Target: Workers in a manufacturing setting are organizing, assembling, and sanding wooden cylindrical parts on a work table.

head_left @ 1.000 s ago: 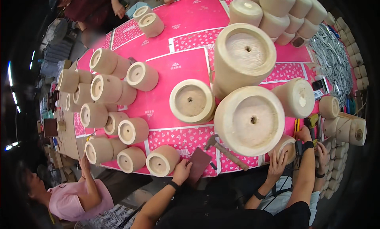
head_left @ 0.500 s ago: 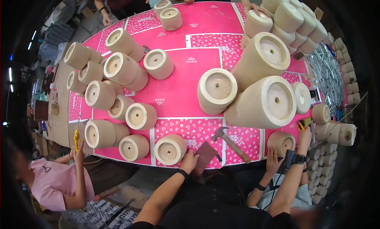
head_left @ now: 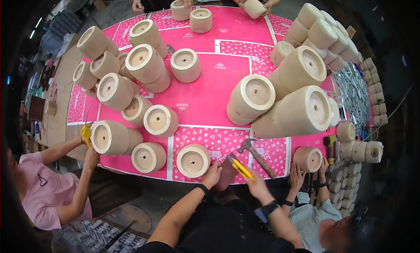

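Observation:
My left hand [head_left: 211,175] is closed on the edge of a reddish-brown sheet [head_left: 226,176] that looks like sandpaper, at the near table edge. Its fingertips are close beside a pale round wooden block [head_left: 193,161] with a recessed top and a small central hole. In my right hand [head_left: 259,188] is a yellow-and-black utility knife [head_left: 240,167], pointing up and left across the sheet, which it partly hides. A hammer [head_left: 258,158] lies just beyond the knife on the pink-covered table [head_left: 205,108].
Wooden blocks, some stacked, stand left [head_left: 142,60] and right [head_left: 302,110]. A heap of metal screws or bolts [head_left: 351,93] lies far right. A co-worker's hands [head_left: 298,177] hold a block near a yellow drill [head_left: 330,149]. At left, another person [head_left: 54,183] holds a yellow tool [head_left: 86,133].
My right hand has come left from the table's right side to beside my left hand, with the utility knife. Across the table, a person has lifted a block. The view has shifted slightly.

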A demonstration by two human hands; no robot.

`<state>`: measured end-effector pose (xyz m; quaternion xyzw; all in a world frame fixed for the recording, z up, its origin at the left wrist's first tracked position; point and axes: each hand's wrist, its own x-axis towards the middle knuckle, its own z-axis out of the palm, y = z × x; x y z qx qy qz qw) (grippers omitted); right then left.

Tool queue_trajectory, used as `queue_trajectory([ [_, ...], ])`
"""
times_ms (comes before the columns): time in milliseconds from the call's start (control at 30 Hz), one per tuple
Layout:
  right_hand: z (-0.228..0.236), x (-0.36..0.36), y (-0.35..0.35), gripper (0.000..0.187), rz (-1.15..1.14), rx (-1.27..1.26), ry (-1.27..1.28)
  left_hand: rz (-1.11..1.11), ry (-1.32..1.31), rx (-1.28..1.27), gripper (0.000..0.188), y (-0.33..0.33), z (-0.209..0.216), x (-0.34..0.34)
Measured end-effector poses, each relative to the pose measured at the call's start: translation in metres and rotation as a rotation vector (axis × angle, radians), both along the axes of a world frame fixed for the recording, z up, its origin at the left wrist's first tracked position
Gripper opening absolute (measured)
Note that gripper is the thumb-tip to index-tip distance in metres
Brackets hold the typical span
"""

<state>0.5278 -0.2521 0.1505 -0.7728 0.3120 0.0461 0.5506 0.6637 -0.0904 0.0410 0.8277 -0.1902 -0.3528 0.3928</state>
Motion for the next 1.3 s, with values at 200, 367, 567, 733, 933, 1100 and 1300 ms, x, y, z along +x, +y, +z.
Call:
queue_trajectory([
  [200, -0.060, 0.000, 0.032, 0.040, 0.053, -0.113, -0.003, 0.118, -0.070, 0.077, 0.029, 0.011, -0.014, -0.012],
  [367, -0.065, -0.002, 0.030, 0.034, 0.065, -0.174, 0.058, 0.211, 0.068, 0.116, 0.028, 0.015, 0.005, -0.017],
  [567, -0.061, -0.005, 0.033, 0.031, 0.093, -0.243, 0.012, 0.263, 0.083, 0.131, 0.025, 0.011, 0.008, -0.016],
  [733, -0.051, -0.007, 0.036, 0.030, 0.163, -0.276, 0.012, 0.293, 0.063, 0.111, 0.024, 0.010, 0.008, -0.018],
  [933, -0.049, -0.005, 0.030, 0.028, 0.196, -0.278, 0.046, 0.274, -0.048, 0.100, 0.026, 0.010, 0.003, -0.022],
  [1100, -0.047, -0.005, 0.028, 0.029, 0.219, -0.292, 0.038, 0.264, -0.029, 0.081, 0.025, 0.016, -0.008, -0.022],
  [1300, -0.059, -0.011, 0.025, 0.028, 0.234, -0.344, 0.060, 0.239, 0.097, 0.053, 0.027, 0.022, 0.004, -0.020],
])
